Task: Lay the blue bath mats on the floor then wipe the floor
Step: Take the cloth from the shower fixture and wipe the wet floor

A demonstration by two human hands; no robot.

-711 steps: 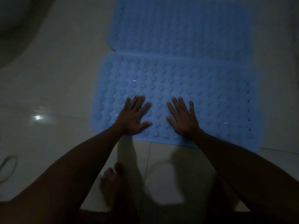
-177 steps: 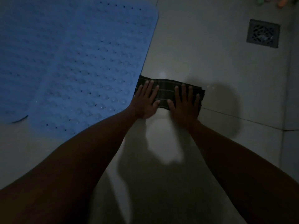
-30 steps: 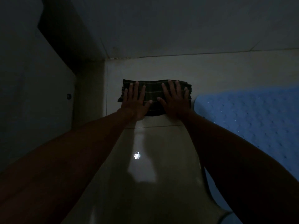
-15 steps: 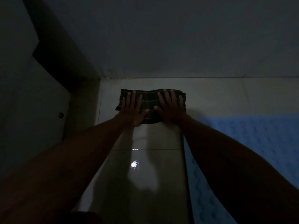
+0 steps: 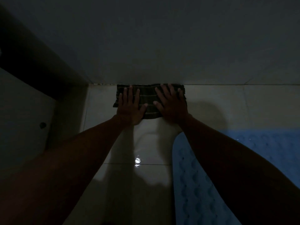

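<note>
Floor (image 5: 146, 184) tiled, glossy, dim light; wall (image 5: 162, 54) straight ahead, dark panel at left. Mat (image 5: 191, 192) blue, lying flat at right: laying looks done, wiping under way. Cloth (image 5: 147, 101) dark, striped, far edge touching wall base: no room forward, open tile nearer and between mat and left panel. Left hand (image 5: 129, 109) and right hand (image 5: 172, 106) press cloth, fingers straight, spread, gripping nothing.

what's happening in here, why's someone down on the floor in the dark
A person is wiping the tiled floor. Both the left hand and the right hand press flat on a dark striped cloth, whose far edge lies at the foot of the wall. A blue bath mat already lies to the right.
</note>
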